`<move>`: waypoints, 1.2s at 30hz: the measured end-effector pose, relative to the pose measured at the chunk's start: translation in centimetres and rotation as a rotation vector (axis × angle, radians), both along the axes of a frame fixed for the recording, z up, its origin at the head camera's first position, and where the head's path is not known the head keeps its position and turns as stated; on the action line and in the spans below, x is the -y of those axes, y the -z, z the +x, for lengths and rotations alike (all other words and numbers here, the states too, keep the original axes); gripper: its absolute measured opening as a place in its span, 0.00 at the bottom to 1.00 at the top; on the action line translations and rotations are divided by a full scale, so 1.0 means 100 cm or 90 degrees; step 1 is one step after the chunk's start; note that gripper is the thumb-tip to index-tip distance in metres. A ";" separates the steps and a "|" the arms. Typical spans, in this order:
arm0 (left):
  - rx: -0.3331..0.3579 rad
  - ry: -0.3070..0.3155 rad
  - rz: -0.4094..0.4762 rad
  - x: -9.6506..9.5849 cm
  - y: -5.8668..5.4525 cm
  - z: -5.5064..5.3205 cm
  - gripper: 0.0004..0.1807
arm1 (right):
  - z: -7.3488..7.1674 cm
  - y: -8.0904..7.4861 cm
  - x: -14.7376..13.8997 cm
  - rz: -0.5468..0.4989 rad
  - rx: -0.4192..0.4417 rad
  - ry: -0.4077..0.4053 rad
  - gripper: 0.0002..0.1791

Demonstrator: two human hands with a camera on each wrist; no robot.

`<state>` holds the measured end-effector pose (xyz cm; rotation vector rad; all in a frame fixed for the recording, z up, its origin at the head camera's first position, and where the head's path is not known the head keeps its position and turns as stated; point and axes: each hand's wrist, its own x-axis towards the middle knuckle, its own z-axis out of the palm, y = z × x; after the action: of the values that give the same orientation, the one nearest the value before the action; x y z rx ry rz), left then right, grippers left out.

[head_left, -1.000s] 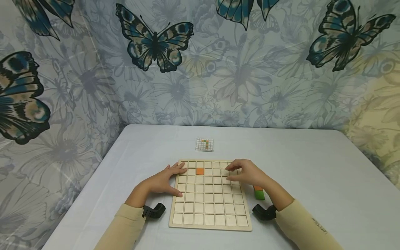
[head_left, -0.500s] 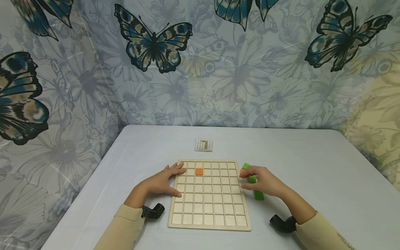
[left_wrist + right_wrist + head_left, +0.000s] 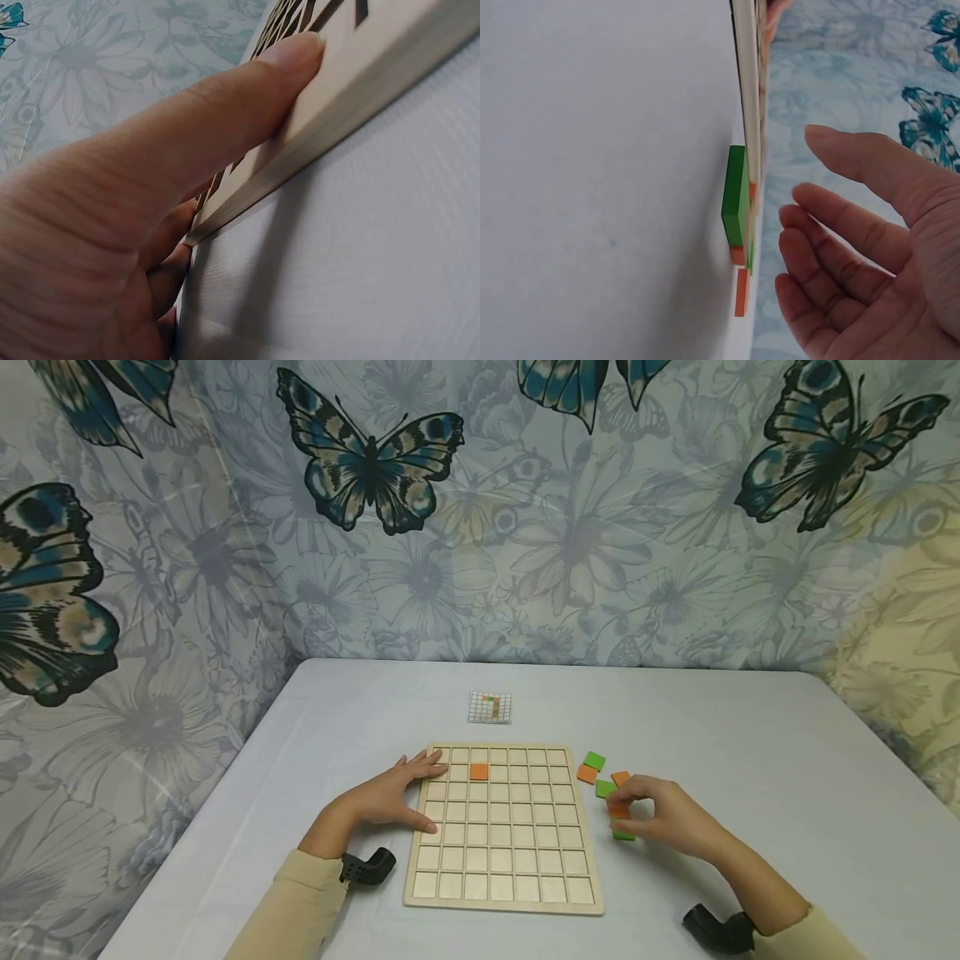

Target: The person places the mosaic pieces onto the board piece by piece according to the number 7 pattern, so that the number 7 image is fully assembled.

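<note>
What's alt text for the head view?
A person's right hand hovers above loose green and orange tiles beside a wooden grid board bearing one orange tile; the left hand rests on the board's left edge. A pattern card lies beyond.

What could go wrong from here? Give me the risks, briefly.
The loose tiles lie close together beside the board, so the right hand might nudge a neighbour if it picks one up. The left hand touches the board's edge; a push there could shift the board and perhaps jostle the orange tile on it.
</note>
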<state>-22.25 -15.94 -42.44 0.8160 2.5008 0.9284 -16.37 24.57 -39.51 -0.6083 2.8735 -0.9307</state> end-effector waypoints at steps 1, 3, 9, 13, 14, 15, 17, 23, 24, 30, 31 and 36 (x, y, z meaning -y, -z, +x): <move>-0.001 0.000 -0.001 0.000 0.000 0.000 0.50 | 0.002 0.000 -0.001 0.000 -0.001 0.002 0.15; 0.001 -0.002 -0.002 0.000 0.001 0.000 0.50 | 0.004 0.001 -0.003 0.000 -0.006 0.006 0.15; 0.005 -0.004 0.002 0.000 0.002 0.000 0.50 | 0.008 0.004 -0.007 0.002 -0.010 0.021 0.15; 0.006 -0.001 0.003 0.000 0.002 0.000 0.50 | 0.009 0.005 -0.008 -0.003 -0.002 0.030 0.14; 0.007 -0.002 0.004 0.000 0.001 0.000 0.50 | 0.009 0.006 -0.009 -0.003 -0.002 0.032 0.13; 0.008 -0.002 0.004 0.000 0.001 0.000 0.50 | 0.009 0.006 -0.009 -0.001 -0.001 0.033 0.13; 0.006 -0.002 0.004 0.000 0.001 0.000 0.50 | 0.009 0.007 -0.010 0.000 -0.001 0.033 0.13; 0.000 -0.002 0.004 0.000 0.000 0.001 0.50 | 0.008 0.012 -0.012 0.005 -0.005 0.025 0.13; 0.001 -0.003 0.004 0.000 0.000 0.001 0.50 | 0.008 0.012 -0.013 0.006 -0.005 0.022 0.13; 0.006 -0.005 0.007 0.000 0.000 0.001 0.50 | 0.008 0.013 -0.011 0.023 0.000 0.034 0.13; 0.005 -0.006 0.007 0.000 0.000 0.001 0.50 | 0.008 0.013 -0.010 0.028 0.002 0.040 0.13; 0.000 -0.005 0.004 0.000 0.001 0.001 0.50 | 0.009 0.014 -0.010 0.045 0.014 0.054 0.14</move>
<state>-22.18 -15.99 -42.57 0.8089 2.5035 0.9394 -15.46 25.57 -40.94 -0.4721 2.9189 -0.8364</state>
